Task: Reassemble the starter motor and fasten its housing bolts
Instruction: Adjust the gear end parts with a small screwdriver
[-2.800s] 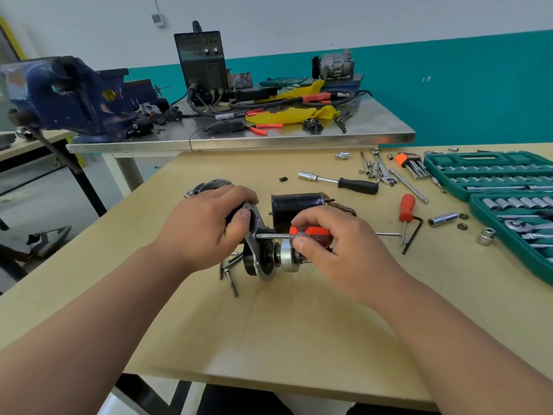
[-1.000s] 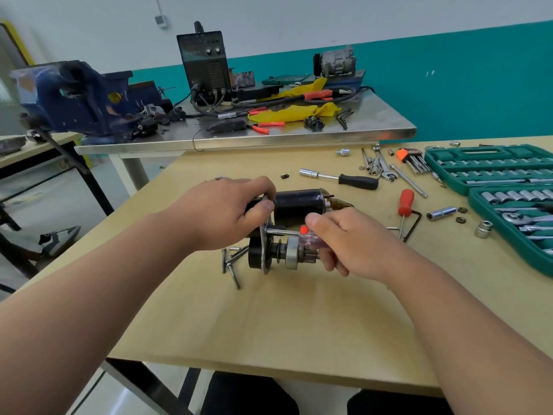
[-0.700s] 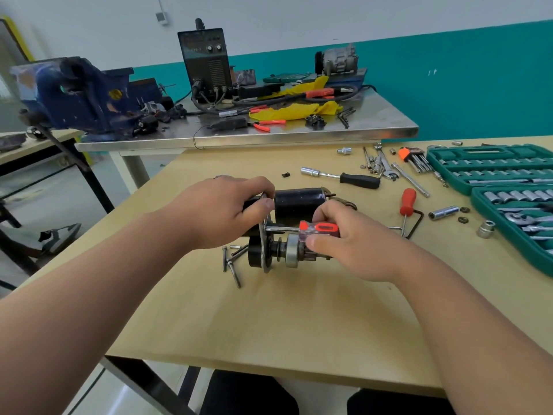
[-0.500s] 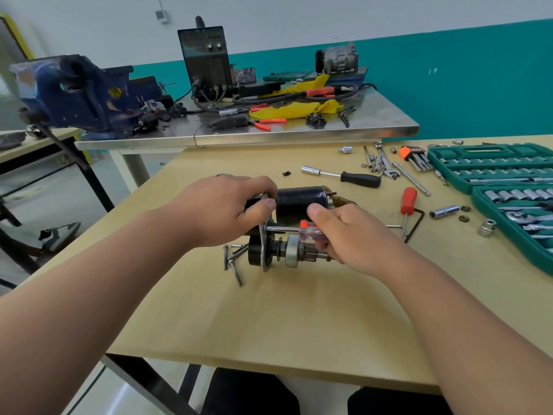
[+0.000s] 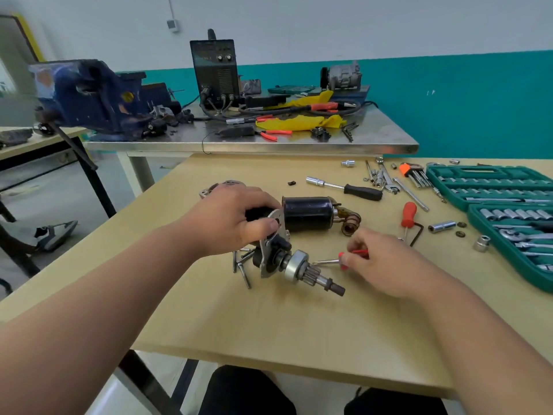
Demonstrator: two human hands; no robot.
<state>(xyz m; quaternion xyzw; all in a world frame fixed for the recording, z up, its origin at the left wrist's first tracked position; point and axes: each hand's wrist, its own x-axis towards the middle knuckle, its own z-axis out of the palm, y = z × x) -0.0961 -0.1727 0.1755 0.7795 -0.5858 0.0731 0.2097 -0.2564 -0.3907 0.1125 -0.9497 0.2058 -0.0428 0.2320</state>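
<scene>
Both hands grip: left hand (image 5: 236,223) curled round the starter motor (image 5: 287,250), right hand (image 5: 380,262) pinching a screwdriver (image 5: 335,260).

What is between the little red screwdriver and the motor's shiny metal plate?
The silver round collar with its toothed gear sits on the shaft between the tip of the red-handled screwdriver and the grey metal plate.

The bench (image 5: 299,319) is pale tan wood. The starter motor (image 5: 308,214) has a glossy black body, a bare silver plate and a silver pinion. At four o'clock from it, the screwdriver (image 5: 343,262) shows a red handle, perhaps partly clear. At two o'clock lie teal socket cases (image 5: 490,187). At ten o'clock stands a dark blue vise (image 5: 89,97), and at twelve o'clock lies yellow cloth (image 5: 299,122).
</scene>
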